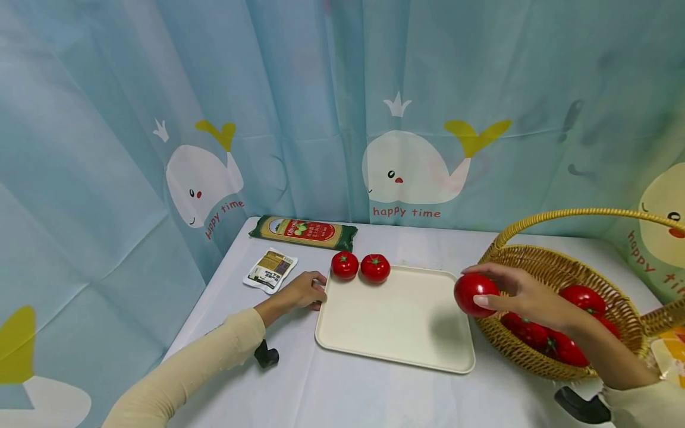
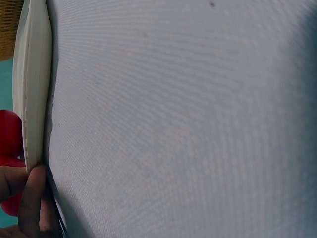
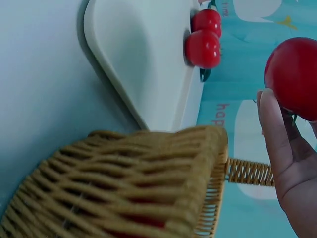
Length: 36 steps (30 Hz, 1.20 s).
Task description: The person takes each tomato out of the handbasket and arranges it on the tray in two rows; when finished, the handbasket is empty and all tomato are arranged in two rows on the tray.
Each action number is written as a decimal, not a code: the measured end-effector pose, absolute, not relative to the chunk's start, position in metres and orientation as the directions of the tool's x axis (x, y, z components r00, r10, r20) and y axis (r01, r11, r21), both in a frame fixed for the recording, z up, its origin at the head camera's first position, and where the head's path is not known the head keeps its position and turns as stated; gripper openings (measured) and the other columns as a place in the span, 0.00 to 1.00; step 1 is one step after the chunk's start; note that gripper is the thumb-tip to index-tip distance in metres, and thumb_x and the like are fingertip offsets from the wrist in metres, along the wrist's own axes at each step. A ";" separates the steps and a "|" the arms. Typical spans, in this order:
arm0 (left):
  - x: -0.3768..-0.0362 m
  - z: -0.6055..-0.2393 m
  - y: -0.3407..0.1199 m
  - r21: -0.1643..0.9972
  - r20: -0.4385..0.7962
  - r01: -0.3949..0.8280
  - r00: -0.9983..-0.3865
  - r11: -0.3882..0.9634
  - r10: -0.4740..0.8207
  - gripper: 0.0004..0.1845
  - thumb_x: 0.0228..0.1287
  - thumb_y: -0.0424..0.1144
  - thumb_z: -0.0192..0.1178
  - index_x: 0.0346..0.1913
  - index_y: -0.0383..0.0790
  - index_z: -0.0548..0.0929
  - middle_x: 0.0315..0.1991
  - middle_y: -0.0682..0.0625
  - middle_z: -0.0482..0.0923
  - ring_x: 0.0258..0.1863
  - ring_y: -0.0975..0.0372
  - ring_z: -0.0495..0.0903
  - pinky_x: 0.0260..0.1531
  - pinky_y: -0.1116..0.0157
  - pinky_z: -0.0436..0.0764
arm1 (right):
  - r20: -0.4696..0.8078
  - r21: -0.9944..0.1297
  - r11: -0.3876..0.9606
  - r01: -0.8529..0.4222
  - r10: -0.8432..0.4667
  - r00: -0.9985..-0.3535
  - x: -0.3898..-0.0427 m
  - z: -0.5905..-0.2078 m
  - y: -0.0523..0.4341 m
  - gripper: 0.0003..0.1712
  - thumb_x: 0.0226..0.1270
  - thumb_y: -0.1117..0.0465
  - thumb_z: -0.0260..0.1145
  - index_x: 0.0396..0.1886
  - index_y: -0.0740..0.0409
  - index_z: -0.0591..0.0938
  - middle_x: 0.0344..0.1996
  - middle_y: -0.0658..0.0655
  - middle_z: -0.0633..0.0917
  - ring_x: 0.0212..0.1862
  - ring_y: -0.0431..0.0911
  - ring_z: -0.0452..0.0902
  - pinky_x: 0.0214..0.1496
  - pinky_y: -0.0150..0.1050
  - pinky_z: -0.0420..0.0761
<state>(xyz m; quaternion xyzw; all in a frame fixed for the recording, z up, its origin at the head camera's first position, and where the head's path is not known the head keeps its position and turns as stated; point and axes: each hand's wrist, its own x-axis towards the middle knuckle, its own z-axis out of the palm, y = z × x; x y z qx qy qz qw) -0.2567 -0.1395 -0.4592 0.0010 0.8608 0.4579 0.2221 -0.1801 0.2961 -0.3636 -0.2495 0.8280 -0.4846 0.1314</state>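
My right hand (image 1: 495,291) grips a red tomato (image 1: 473,293) in the air above the right edge of the cream tray (image 1: 398,324); the right wrist view shows the tomato (image 3: 294,77) held against the fingers (image 3: 275,134). Two tomatoes (image 1: 345,264) (image 1: 375,267) sit on the tray's far left corner. My left hand (image 1: 306,289) rests on the table against the tray's left edge, and the left wrist view has its fingers (image 2: 30,196) touching the tray rim (image 2: 32,84). Several more tomatoes (image 1: 583,297) lie in the wicker basket (image 1: 615,309).
A green pasta packet (image 1: 303,232) lies along the back of the white table, with a small sachet (image 1: 270,270) in front of it. A whale-print curtain hangs behind. The basket's handle (image 1: 578,215) arches over my right arm.
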 end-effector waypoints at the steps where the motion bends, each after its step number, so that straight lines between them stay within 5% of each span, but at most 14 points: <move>1: -0.257 -0.459 -0.140 0.790 -0.381 -0.202 -0.902 0.579 0.205 0.21 0.60 0.27 0.64 0.57 0.33 0.77 0.35 0.45 0.78 0.29 0.61 0.79 0.29 0.69 0.87 | 0.026 -0.870 0.402 -0.285 -0.540 -0.841 -0.180 -0.363 0.294 0.27 0.69 0.66 0.63 0.66 0.63 0.71 0.53 0.45 0.81 0.49 0.43 0.81 0.41 0.43 0.90; 16: -0.255 -0.462 -0.140 0.821 -0.345 -0.180 -0.913 0.541 0.220 0.21 0.59 0.25 0.63 0.56 0.30 0.76 0.35 0.43 0.79 0.30 0.60 0.80 0.30 0.68 0.88 | -0.044 -0.880 0.418 -0.225 -0.544 -0.838 -0.182 -0.369 0.269 0.34 0.62 0.63 0.71 0.66 0.56 0.69 0.56 0.65 0.78 0.52 0.54 0.78 0.44 0.42 0.90; 36: -0.255 -0.460 -0.140 0.812 -0.365 -0.200 -0.907 0.548 0.211 0.21 0.60 0.26 0.64 0.57 0.32 0.77 0.35 0.44 0.79 0.30 0.60 0.80 0.30 0.68 0.88 | -0.011 -0.910 0.346 -0.230 -0.572 -0.820 -0.185 -0.381 0.255 0.28 0.65 0.65 0.67 0.65 0.57 0.73 0.52 0.65 0.79 0.47 0.53 0.79 0.37 0.47 0.90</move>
